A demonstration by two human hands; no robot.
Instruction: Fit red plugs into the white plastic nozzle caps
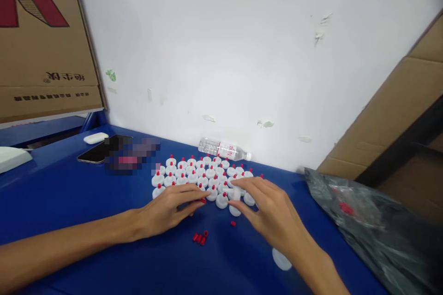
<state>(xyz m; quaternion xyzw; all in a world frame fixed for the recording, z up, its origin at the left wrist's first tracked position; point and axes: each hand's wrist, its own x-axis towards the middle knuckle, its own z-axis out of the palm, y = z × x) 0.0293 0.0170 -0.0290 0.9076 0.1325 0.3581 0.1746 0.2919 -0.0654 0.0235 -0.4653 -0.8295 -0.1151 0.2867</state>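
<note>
My left hand [178, 205] pinches a small red cap [203, 201] between thumb and fingertips. Opposite it, my right hand [266, 205] grips a translucent white plastic piece [236, 193] with a round base, its thumb and fingers on either side. Behind both hands stand many white round pieces [192, 177] topped with red caps, packed close together on the blue table [145, 267]. Several loose red caps [200, 238] lie in front of the left hand, and a single red cap [233, 224] rests near my right thumb. A white disc [281, 259] is partly hidden under my right forearm.
A clear plastic bottle [224, 149] lies along the white wall. At left are a phone [92, 153], a white case [96, 138] and a cardboard box [48, 55]. On the right, a dark plastic bag [377, 239] carries a clear bag [360, 207] with red pieces.
</note>
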